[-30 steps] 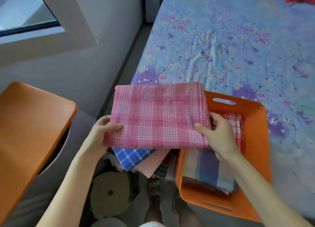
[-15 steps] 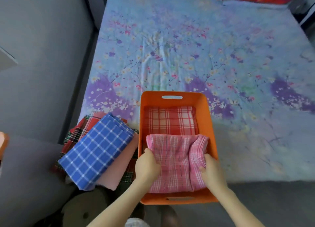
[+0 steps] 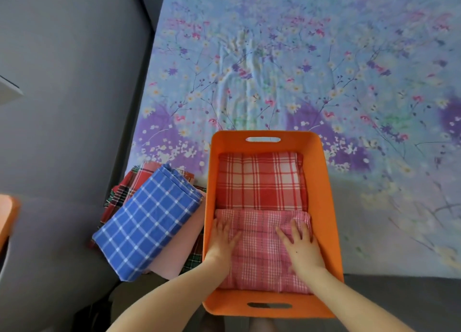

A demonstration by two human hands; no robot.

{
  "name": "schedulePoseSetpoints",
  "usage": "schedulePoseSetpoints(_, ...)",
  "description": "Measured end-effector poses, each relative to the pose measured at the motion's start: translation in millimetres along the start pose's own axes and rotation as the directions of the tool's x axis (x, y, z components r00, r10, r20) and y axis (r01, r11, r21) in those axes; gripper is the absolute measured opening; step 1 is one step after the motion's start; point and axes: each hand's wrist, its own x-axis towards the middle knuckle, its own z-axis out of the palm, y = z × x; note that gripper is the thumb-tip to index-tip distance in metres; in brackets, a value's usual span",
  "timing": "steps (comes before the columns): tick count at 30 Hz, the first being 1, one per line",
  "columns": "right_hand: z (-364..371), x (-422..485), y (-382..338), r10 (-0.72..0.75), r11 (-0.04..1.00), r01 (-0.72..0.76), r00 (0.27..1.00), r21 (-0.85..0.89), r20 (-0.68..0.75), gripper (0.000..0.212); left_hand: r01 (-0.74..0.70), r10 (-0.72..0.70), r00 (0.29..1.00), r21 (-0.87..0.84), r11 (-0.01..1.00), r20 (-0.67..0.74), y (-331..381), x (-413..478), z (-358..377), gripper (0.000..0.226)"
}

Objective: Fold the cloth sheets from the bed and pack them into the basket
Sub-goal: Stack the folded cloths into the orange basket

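A folded pink checked cloth sheet [image 3: 262, 252] is lying in the near half of an orange rectangular plastic basket [image 3: 321, 207], touching a folded red-and-white plaid cloth sheet [image 3: 260, 181] in the far half. Both hands are pressing flat on the pink sheet, fingers straight: the left hand [image 3: 222, 242] near its left edge, the right hand [image 3: 300, 247] toward its right. The basket is sitting at the near edge of a bed with a blue floral bedsheet [image 3: 299, 70]. Just left of the basket, a folded blue checked cloth sheet [image 3: 147, 222] is topping a pile of folded cloths.

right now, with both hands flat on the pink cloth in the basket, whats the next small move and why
Probably lift the left hand off the pink cloth, which lies flat in the basket, and reach for the blue checked cloth waiting folded beside it.
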Motion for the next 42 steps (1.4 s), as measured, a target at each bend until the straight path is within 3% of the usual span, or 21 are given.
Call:
schedulePoseSetpoints(4, -21.3, 4.7, -10.6, 0.060, 0.998, -0.057, 0.996, -0.041, 0.072, 0.078, -0.037, 0.038, 0.999, -0.039, 0.999, 0.015, -1.2, 3.2, -6.4, 0.096)
schedulePoseSetpoints(5, -35.1, 1.7, -13.6, 0.067, 0.998, -0.067, 0.997, 0.015, 0.037, 0.062, -0.064, 0.059, 0.997, -0.137, 0.989, -0.041, -6.2, -3.0, -10.1, 0.087)
schedulePoseSetpoints(7, -67.9, -6.6, -20.8, 0.056, 0.975, -0.016, 0.983, 0.221, -0.176, 0.033, -0.189, 0.052, 0.952, -0.445, 0.876, -0.301, -22.1, -22.6, -18.0, 0.066)
schedulePoseSetpoints(8, -87.1, -10.8, -29.1, 0.065, 0.937, 0.048, 0.949, 0.345, -0.310, 0.032, -0.281, -0.020, 0.880, -0.555, 0.783, -0.474, -36.1, -37.7, -20.9, 0.058)
schedulePoseSetpoints(10, -125.6, -23.0, -48.6, 0.111, 0.787, 0.261, 0.832, 0.559, -0.544, 0.033, -0.354, -0.289, 0.607, -0.578, 0.736, -0.740, -64.2, -68.2, -26.7, 0.040)
schedulePoseSetpoints(11, -146.1, -27.5, -66.8, 0.115, 0.695, 0.386, 0.772, 0.606, -0.625, 0.031, -0.318, -0.448, 0.461, -0.614, 0.723, -0.766, -83.2, -79.8, -18.7, 0.032)
schedulePoseSetpoints(12, -162.2, -29.4, -83.6, 0.103, 0.630, 0.476, 0.732, 0.614, -0.673, 0.029, -0.276, -0.589, 0.365, -0.688, 0.671, -0.721, -101.3, -88.2, -9.6, 0.028)
schedulePoseSetpoints(13, -176.5, -28.0, -101.8, 0.061, 0.599, 0.536, 0.710, 0.595, -0.702, 0.028, -0.217, -0.714, 0.341, -0.790, 0.574, -0.612, -119.9, -91.6, 5.3, 0.028)
schedulePoseSetpoints(15, -195.5, -12.1, -139.1, -0.089, 0.634, 0.556, 0.742, 0.537, -0.664, 0.035, -0.077, -0.880, 0.397, -0.965, 0.251, -0.260, -152.6, -91.4, 41.5, 0.033)
schedulePoseSetpoints(17, -203.7, 20.2, -175.7, -0.202, 0.747, 0.463, 0.842, 0.477, -0.500, 0.049, 0.019, -0.906, 0.397, -0.988, -0.154, 0.149, -173.6, -81.4, 90.0, 0.039)
schedulePoseSetpoints(20, -198.8, 71.9, -202.2, -0.118, 0.871, 0.196, 0.973, 0.450, -0.196, 0.067, 0.196, -0.622, 0.474, -0.763, -0.616, 0.623, -173.9, -69.7, 145.3, 0.061)
schedulePoseSetpoints(22, -190.5, 94.2, -214.9, -0.093, 0.887, 0.110, 0.994, 0.448, -0.059, 0.059, 0.163, -0.281, 0.636, -0.480, -0.862, 0.719, -164.9, -64.2, 174.3, 0.071)
schedulePoseSetpoints(24, -182.9, 103.5, -218.3, -0.074, 0.886, 0.081, 0.997, 0.456, -0.034, 0.048, 0.064, -0.041, 0.794, -0.152, -0.986, 0.606, -153.8, -62.1, 186.5, 0.072)
schedulePoseSetpoints(25, -180.5, 104.4, -217.9, -0.027, 0.868, 0.050, 0.998, 0.494, -0.053, 0.046, 0.016, -0.040, 0.823, -0.094, -0.995, 0.567, -150.3, -60.5, 189.6, 0.071)
schedulePoseSetpoints(27, -177.5, 101.1, -220.3, 0.077, 0.830, -0.002, 0.991, 0.558, -0.110, 0.039, -0.071, -0.119, 0.808, -0.105, -0.992, 0.577, -146.0, -57.3, 193.9, 0.062)
schedulePoseSetpoints(31, -191.8, 83.8, -226.3, 0.131, 0.772, 0.011, 0.976, 0.636, -0.176, 0.011, -0.203, -0.319, 0.685, -0.250, -0.947, 0.655, -162.2, -64.9, 181.3, 0.037)
schedulePoseSetpoints(33, -201.0, 69.7, -222.9, 0.127, 0.666, 0.081, 0.967, 0.742, -0.220, 0.013, -0.263, -0.466, 0.616, -0.392, -0.881, 0.635, -180.3, -80.1, 165.5, 0.027)
schedulePoseSetpoints(35, -210.7, 45.3, -211.9, 0.097, 0.514, 0.228, 0.942, 0.827, -0.321, 0.014, -0.337, -0.625, 0.573, -0.543, -0.770, 0.531, -197.9, -102.6, 144.4, 0.023)
schedulePoseSetpoints(38, -225.5, -10.7, -169.7, 0.122, 0.293, 0.491, 0.832, 0.820, -0.542, 0.014, -0.501, -0.806, 0.524, -0.665, -0.554, 0.277, -215.4, -134.8, 95.5, 0.026)
schedulePoseSetpoints(40, -227.7, -44.7, -127.4, 0.221, 0.254, 0.591, 0.735, 0.766, -0.641, 0.020, -0.569, -0.852, 0.517, -0.709, -0.416, 0.085, -215.8, -139.4, 54.5, 0.020)
schedulePoseSetpoints(42, -216.2, -58.6, -82.0, 0.362, 0.301, 0.593, 0.653, 0.747, -0.665, 0.022, -0.583, -0.860, 0.500, -0.773, -0.250, -0.099, -203.6, -127.7, 9.6, 0.010)
